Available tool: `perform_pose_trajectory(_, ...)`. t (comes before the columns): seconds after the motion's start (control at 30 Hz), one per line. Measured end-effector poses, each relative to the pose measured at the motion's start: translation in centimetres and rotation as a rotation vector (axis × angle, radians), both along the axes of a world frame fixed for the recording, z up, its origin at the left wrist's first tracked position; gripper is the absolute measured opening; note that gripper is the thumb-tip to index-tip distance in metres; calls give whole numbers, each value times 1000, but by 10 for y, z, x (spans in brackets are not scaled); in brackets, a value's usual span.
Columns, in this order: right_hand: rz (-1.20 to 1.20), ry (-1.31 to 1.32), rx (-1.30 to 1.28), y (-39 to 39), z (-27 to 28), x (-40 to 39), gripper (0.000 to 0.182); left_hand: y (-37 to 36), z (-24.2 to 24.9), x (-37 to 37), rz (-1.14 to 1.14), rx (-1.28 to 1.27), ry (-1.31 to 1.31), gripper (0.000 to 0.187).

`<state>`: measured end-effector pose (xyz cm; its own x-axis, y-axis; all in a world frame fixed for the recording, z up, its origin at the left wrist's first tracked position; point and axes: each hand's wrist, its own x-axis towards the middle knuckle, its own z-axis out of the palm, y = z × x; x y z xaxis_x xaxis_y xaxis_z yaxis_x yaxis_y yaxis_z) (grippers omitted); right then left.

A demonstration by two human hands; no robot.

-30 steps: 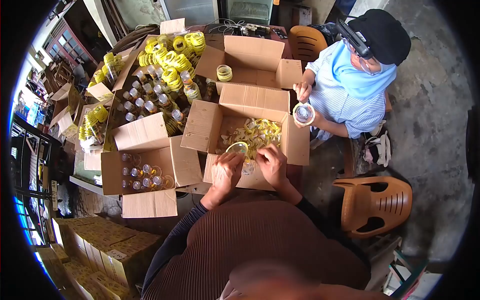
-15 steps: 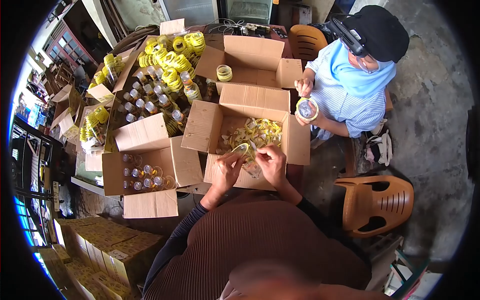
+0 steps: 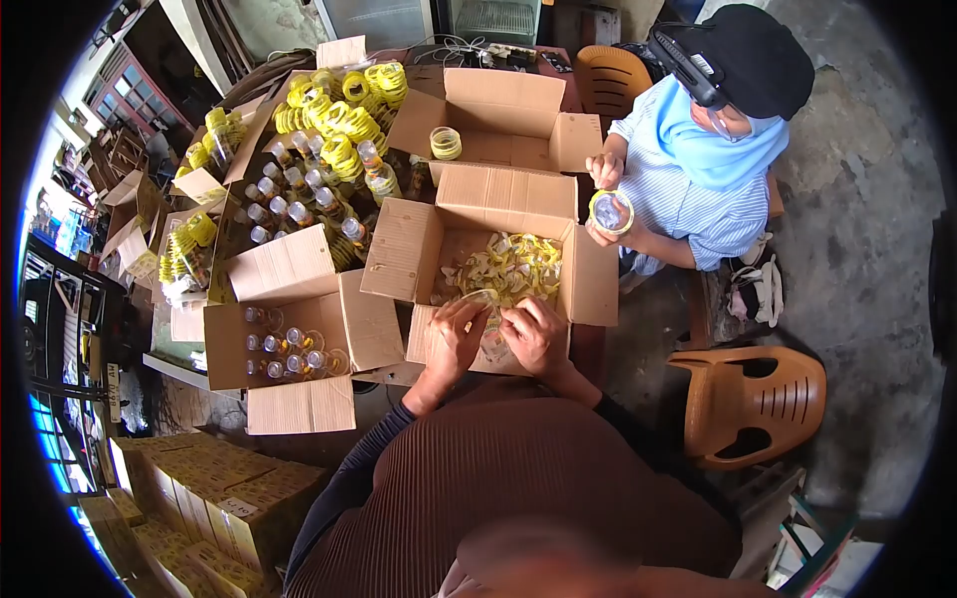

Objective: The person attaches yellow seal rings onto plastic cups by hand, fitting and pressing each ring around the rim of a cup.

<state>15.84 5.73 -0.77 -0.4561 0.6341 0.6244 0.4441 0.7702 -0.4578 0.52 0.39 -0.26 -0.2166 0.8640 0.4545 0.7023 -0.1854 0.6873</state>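
Observation:
Both hands are together over the front edge of an open cardboard box (image 3: 404, 249) that holds a heap of yellow and whitish scraps (image 3: 523, 264). My left hand (image 3: 457, 334) pinches the rim of a clear round plastic cup (image 3: 482, 296). Most of the cup is hidden by my fingers, and its lower part shows faintly between the hands. Beside it, my right hand (image 3: 534, 334) has its fingers closed at the cup's right side. Whatever lies between those fingertips is too small to make out.
Another box (image 3: 508, 95) stands behind, with a stack of yellow-rimmed rings (image 3: 446, 144) by it. Clear-capped bottles (image 3: 299, 212) and yellow ring stacks (image 3: 349, 120) fill the left. A co-worker (image 3: 698, 179) at right holds a clear cup (image 3: 611, 211). An orange chair (image 3: 698, 409) stands nearby.
My right hand has come down and left, closer to the cup; a small strip held up at its fingertips no longer shows. The cup's rim now looks flatter. The co-worker's cup has tilted slightly.

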Motion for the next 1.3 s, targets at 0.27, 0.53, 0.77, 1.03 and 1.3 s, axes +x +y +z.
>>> perform_pose_trajectory(0.27, -63, -36, -112, 9, -17, -1, 15, -6, 0, 5, 4, -56, -5, 12)
perform_pose_trajectory(0.53, -30, 120, -157, -6, -2, -5, 15, -6, 3, 0, 41, -86, -6, 12)
perform_pose_trajectory(0.77, -15, 53, -90, -3, -5, -10, 17, -6, 2, -3, 49, -57, -10, 11)
perform_pose_trajectory(1.03, 23, 234, -244, 2, -21, -19, 16, -8, -12, -12, -14, -199, -391, 19)
perform_pose_trajectory(1.3, 100, 322, -433, 4, -11, -11, 16, -10, -21, -13, -108, -258, -696, 24)
